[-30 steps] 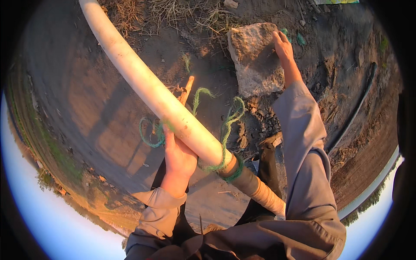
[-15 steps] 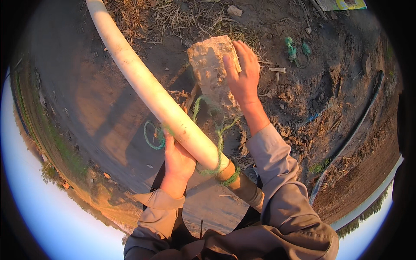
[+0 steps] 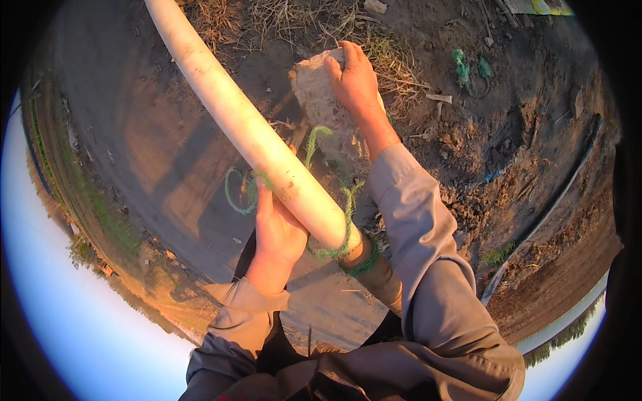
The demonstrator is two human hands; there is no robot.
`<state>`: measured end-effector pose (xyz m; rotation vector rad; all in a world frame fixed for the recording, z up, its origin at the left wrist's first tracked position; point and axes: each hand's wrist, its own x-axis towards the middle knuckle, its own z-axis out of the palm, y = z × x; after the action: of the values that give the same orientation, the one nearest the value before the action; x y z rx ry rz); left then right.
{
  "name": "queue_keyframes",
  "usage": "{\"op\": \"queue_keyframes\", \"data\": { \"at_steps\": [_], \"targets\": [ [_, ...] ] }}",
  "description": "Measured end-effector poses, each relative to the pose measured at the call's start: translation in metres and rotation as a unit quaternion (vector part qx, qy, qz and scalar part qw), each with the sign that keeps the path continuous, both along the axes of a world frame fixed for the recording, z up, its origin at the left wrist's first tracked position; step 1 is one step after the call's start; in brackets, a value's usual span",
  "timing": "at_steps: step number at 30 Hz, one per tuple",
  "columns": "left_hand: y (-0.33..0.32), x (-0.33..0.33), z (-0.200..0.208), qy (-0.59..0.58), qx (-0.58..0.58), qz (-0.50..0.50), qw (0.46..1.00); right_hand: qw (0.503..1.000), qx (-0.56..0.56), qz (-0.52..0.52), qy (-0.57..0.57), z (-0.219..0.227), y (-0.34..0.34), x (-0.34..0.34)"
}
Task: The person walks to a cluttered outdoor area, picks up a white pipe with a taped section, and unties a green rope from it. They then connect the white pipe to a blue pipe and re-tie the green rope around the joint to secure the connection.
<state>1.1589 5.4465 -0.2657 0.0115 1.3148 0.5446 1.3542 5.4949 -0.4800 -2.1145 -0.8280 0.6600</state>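
A long white pipe [image 3: 241,127] slants from the far left down to my body. My left hand [image 3: 277,230] cups it from below near its lower end, thumb up along its side. Green rope [image 3: 349,217] is wound around that end, where a brown tube [image 3: 382,281] joins it. A loose green rope loop [image 3: 234,200] hangs by my left thumb. Beyond the pipe, my right hand [image 3: 358,83] grips the upper right edge of a rough pale stone block [image 3: 319,100]; some fingertips are hidden behind the edge. The block stands tilted on the ground.
Dry straw [image 3: 394,67] lies around the block. To the right are a green rope scrap [image 3: 463,69], clods of broken soil [image 3: 495,144] and a long thin hose [image 3: 548,210]. A dirt track [image 3: 160,147] runs on the left.
My right hand has shifted left and farther away, from the block's right side onto its upper edge. The left hand still holds the pipe.
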Motion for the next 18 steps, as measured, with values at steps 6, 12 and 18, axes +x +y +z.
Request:
{"op": "queue_keyframes", "data": {
  "at_steps": [6, 12, 18],
  "targets": [
    [-0.004, -0.012, -0.006, -0.029, 0.03, -0.015, 0.999, 0.995, -0.024, 0.03, -0.096, 0.018, 0.027, -0.097],
    [-0.01, -0.021, -0.022, -0.035, 0.002, -0.012, 0.999, 0.885, 0.05, 0.12, 0.447, 0.052, -0.09, -0.042],
    [-0.007, -0.012, -0.06, -0.019, 0.037, 0.014, 0.999, 0.73, -0.218, 0.113, 0.638, 0.17, -0.306, -0.026]
  ]
}}
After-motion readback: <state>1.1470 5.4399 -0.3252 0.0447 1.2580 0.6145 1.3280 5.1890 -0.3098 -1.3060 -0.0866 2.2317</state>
